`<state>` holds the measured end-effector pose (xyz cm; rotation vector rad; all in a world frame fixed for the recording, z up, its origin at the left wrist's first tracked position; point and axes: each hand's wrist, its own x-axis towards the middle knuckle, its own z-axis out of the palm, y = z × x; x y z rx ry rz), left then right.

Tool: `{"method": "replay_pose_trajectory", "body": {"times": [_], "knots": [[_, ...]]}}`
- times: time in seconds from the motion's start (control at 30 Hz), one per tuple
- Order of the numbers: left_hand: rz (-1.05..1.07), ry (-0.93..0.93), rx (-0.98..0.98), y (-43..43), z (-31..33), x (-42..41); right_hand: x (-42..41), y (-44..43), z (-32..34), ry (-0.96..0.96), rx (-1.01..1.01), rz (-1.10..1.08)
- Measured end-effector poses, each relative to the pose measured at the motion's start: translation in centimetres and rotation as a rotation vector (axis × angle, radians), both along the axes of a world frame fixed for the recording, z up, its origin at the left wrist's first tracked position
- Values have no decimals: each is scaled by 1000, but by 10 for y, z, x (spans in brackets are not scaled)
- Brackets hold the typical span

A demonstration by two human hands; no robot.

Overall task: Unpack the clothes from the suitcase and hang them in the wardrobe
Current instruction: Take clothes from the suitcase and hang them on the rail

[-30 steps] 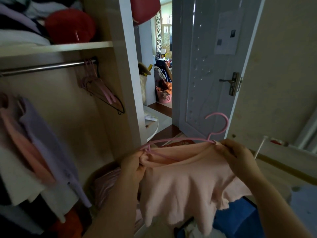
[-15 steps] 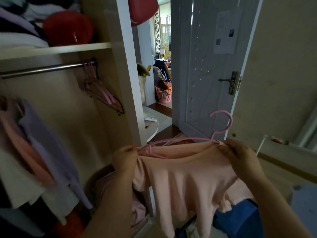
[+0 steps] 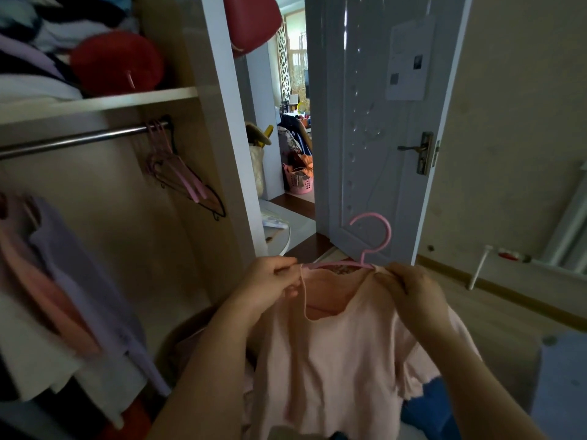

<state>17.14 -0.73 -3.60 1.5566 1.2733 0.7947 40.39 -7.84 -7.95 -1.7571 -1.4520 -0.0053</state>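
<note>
A pale pink top [image 3: 343, 360] hangs on a pink plastic hanger [image 3: 373, 239], held up in front of me to the right of the open wardrobe. My left hand [image 3: 270, 281] pinches the top's left shoulder at the hanger's arm. My right hand [image 3: 413, 290] grips the right shoulder just beside the hook's base. The wardrobe's metal rail [image 3: 79, 139] runs at upper left, with several bare hangers [image 3: 184, 173] at its right end. A blue patch [image 3: 428, 404], maybe the suitcase, shows below the top.
Lilac, pink and white clothes [image 3: 63, 281] hang at the wardrobe's left. A red hat [image 3: 117, 63] and folded clothes lie on the shelf [image 3: 95, 103]. The wardrobe's side panel [image 3: 222, 122] stands between the rail and a half-open white door [image 3: 374, 122]. A pink bag [image 3: 251, 20] hangs above.
The top now sits over both hanger arms with its neckline open. My left hand has moved right, closer to the hook. The hanger has shifted right.
</note>
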Motion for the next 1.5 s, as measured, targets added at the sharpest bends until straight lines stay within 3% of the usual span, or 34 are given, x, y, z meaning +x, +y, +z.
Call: {"method": "replay_pose_trajectory", "body": {"times": [0.1, 0.17, 0.27, 0.43, 0.6, 0.8, 0.97, 1.13, 1.23, 1.3, 1.5], "knots": [[9, 538, 430, -6, 6, -1, -5, 1, 6, 4, -39, 35], [26, 662, 634, -12, 10, 2, -8, 2, 12, -30, -54, 41], [-13, 599, 711, -13, 10, 5, -12, 2, 16, -73, -52, 81], [45, 292, 529, -6, 1, 8, -14, 4, 22, -58, -37, 178], [304, 136, 457, 9, -3, -15, 19, 2, 22, -107, -288, -122], [189, 148, 432, 14, -6, -10, -20, 14, 50, -153, -257, 151], [268, 271, 433, 23, 1, -32, -36, 29, 61, -87, -294, 270], [425, 380, 423, 26, 11, -69, -74, 49, 71, 142, -365, 379], [496, 273, 380, 23, 15, -100, -111, 60, 83, 412, -517, 518], [535, 235, 408, 24, 16, -119, -138, 70, 89, 480, -589, 563], [671, 365, 507, 28, 40, -185, -227, 104, 109, 623, -519, 682]]}}
